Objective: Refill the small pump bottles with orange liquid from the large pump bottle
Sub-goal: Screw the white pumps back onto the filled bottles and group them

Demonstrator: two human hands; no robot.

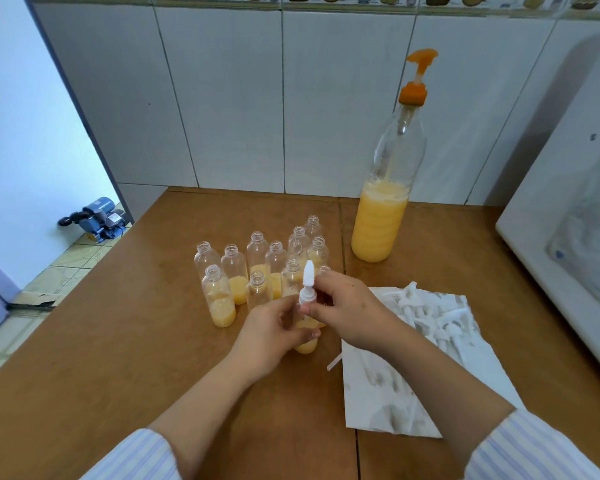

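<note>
Brown wooden table [125, 341] carries everything we see. Large pump bottle [381, 216] stands at the back right, roughly a third full of orange liquid. Open small bottles [257, 268] cluster mid-table, some part-filled. White paper towel [378, 386] with pump tops lies right of centre. Our left hand [271, 330] grips a filled small bottle [306, 344]; our right hand [347, 306] pinches its white pump cap [307, 285] at the neck.
</note>
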